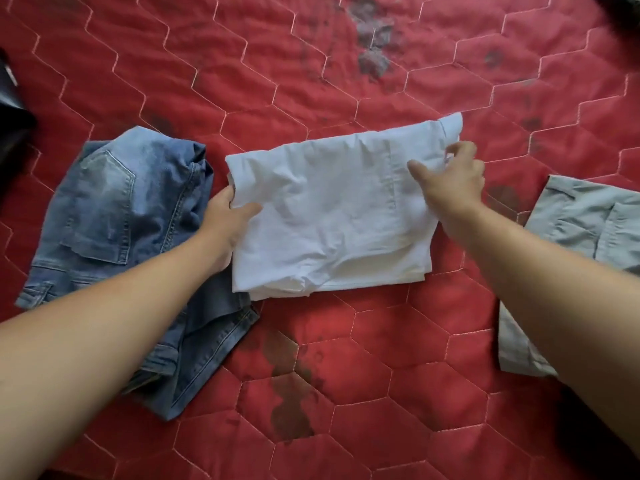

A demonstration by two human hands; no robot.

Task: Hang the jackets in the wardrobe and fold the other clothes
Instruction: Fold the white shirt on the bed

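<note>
the folded white garment (329,209) lies in the middle of the red bed (242,64), its long axis running left to right, and each grip is clamped on one short end: left hand (227,216) on the left edge, right hand (453,178) on the far right corner

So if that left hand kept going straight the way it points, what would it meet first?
The folded white garment: the left hand grips its edge and points across it, so it would likely push into the cloth.
</note>
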